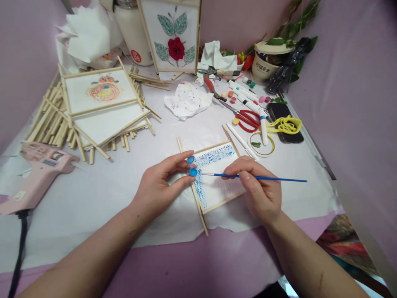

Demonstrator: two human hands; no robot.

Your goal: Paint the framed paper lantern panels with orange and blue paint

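Observation:
A small wood-framed white panel (217, 174) lies on the covered table, with blue dabs along its top and left side. My left hand (164, 174) pinches a small blue paint pot (193, 172) over the panel's left edge. Its open blue lid (190, 160) sits just above the pot, against my fingers. Between thumb and fingers, my right hand (257, 186) grips a thin blue paintbrush (273, 179). The brush points left, its tip at the paint pot. Part of the panel's right side is hidden behind my right hand.
At left are a pink glue gun (40, 169) and wooden sticks (56, 116) beside a framed drawing (102, 91). A framed rose picture (175, 49) stands behind. To the right lie red-handled scissors (248, 120), markers (263, 126), yellow cord (287, 124) and a black phone (293, 137).

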